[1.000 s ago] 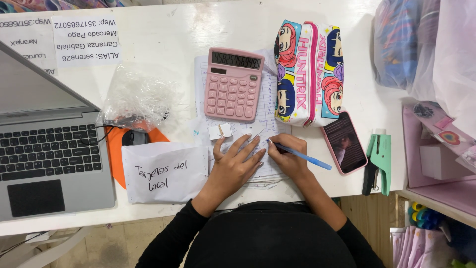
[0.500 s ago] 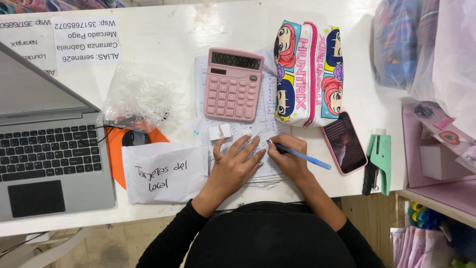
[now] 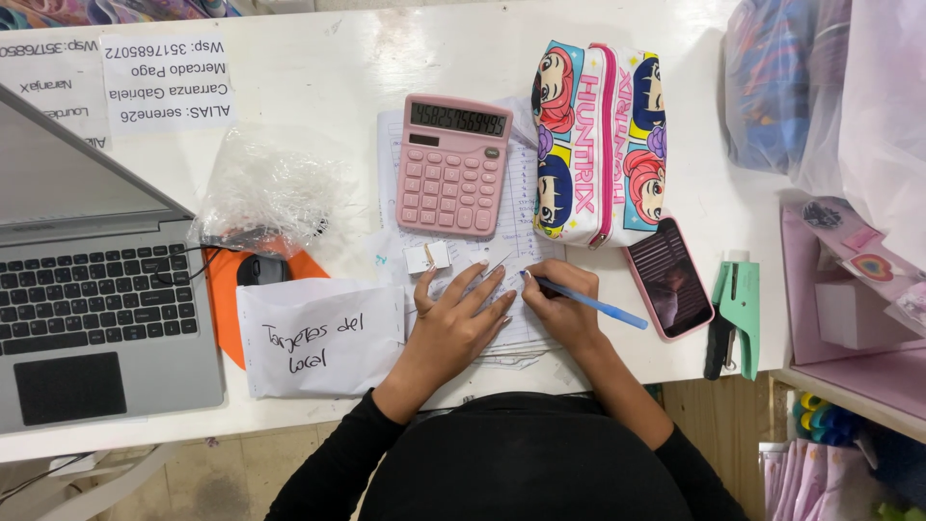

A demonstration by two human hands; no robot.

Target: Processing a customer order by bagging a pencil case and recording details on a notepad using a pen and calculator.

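Holding one blue pen, right hand; left hand flat on paper sheets.

Blue pen tilted, tip on lined paper sheets.

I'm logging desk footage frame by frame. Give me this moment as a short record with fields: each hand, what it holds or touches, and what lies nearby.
left hand: flat on the papers, fingers spread
right hand: grip on a blue pen, tip on the papers
above hands: pink calculator, pencil case
right of hands: phone, green stapler
left of hands: white envelope, laptop
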